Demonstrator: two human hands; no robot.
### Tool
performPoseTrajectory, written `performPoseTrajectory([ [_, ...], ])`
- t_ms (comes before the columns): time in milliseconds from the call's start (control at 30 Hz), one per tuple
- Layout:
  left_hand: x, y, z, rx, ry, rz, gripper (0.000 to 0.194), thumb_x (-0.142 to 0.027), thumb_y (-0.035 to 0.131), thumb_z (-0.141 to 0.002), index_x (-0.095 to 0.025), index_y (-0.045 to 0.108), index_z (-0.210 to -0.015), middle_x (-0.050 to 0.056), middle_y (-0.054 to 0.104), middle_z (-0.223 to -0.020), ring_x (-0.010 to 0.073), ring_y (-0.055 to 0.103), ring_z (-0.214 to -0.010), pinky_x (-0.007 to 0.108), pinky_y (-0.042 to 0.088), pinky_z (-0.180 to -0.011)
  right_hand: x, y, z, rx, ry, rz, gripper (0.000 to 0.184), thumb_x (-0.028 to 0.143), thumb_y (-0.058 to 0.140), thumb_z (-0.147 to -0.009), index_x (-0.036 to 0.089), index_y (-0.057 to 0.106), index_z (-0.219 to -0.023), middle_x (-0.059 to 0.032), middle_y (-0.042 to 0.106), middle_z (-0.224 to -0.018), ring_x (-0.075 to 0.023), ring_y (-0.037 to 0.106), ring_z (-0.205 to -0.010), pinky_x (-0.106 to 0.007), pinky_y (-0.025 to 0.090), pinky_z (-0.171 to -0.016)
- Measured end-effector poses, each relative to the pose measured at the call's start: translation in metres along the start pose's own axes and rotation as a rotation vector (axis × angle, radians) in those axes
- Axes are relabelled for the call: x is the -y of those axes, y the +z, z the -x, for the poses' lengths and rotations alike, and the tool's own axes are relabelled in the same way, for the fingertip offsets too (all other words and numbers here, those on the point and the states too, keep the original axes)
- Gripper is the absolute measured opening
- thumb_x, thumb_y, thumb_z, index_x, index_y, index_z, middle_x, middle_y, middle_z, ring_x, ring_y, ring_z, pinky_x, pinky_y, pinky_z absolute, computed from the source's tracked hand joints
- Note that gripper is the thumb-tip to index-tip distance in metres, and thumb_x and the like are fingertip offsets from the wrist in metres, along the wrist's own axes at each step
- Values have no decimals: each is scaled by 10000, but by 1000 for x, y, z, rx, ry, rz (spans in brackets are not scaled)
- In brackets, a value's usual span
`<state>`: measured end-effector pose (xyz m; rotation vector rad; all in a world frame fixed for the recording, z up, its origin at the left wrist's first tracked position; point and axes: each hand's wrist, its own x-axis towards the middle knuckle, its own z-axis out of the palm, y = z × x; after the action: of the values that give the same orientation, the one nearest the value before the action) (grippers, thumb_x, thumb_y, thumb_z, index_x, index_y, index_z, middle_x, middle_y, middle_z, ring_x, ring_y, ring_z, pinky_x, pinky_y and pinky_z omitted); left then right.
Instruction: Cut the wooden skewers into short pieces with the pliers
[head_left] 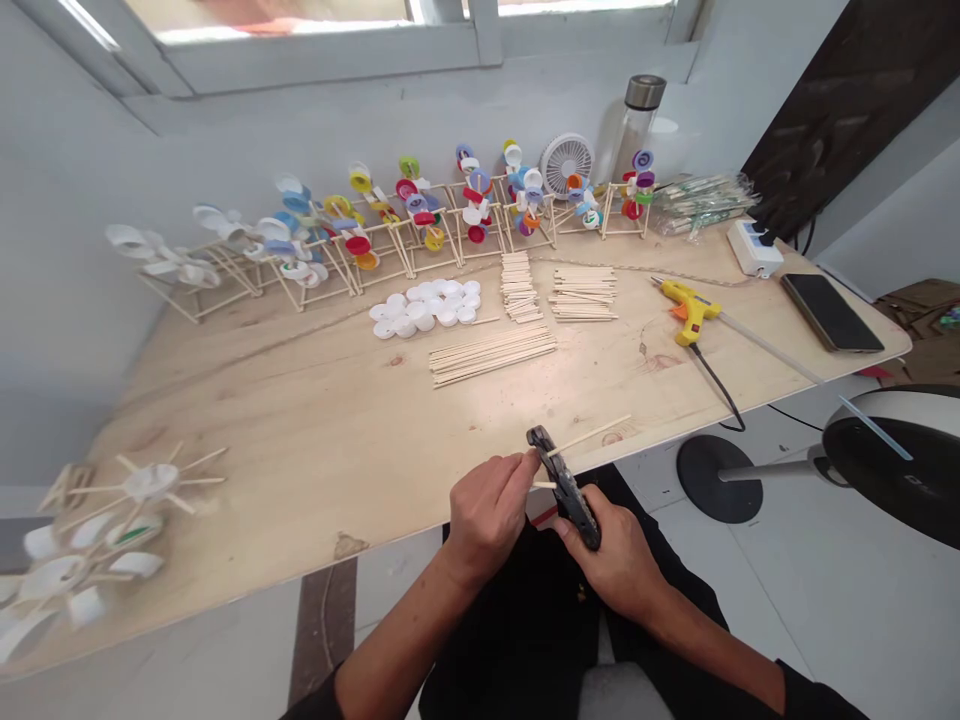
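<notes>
At the table's front edge, my right hand [621,553] is closed around a black hand cutter [574,490] with long jaws pointing away from me. My left hand [491,513] is closed in a pinch beside the jaws, on thin wooden sticks. One wooden stick [592,435] crosses at the jaws and sticks out to the right over the table. A second pale stick end [544,485] shows below it, between my left hand and the cutter. Beyond my hands lie a bundle of long sticks [491,355], two piles of shorter sticks [583,293] and white bottle caps [427,306].
Stick frames with colourful cap wheels [416,205] line the wall. A yellow glue gun [691,308], phone [831,312], power adapter [754,250], small fan [567,165] and flask [637,125] stand right. Spoked wheels [151,482] lie left. A larger fan [892,450] stands beyond the right edge.
</notes>
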<state>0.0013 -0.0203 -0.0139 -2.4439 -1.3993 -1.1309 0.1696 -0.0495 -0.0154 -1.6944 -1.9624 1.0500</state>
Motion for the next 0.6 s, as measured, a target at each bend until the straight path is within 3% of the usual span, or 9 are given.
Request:
performPoseTrajectory([
  [267, 0, -3, -2, 31, -50, 100, 269, -48, 371, -818, -131, 538, -1012, 59, 628, -726, 123, 582, -638, 217, 448, -580, 1, -4, -1, -19, -33, 24, 152, 340, 468, -792, 227, 398, -719, 29, 524, -566, -151, 517, -521, -230, 309, -504],
  [600, -2, -18, -12, 227, -205, 201, 227, -103, 348, -834, -162, 559, -894, 6, 581, -631, 103, 544, -547, 196, 422, -526, -1, -5, -2, -18, -52, 68, 170, 353, 449, -818, 222, 403, -720, 22, 541, -558, -145, 515, -496, -235, 299, -487],
])
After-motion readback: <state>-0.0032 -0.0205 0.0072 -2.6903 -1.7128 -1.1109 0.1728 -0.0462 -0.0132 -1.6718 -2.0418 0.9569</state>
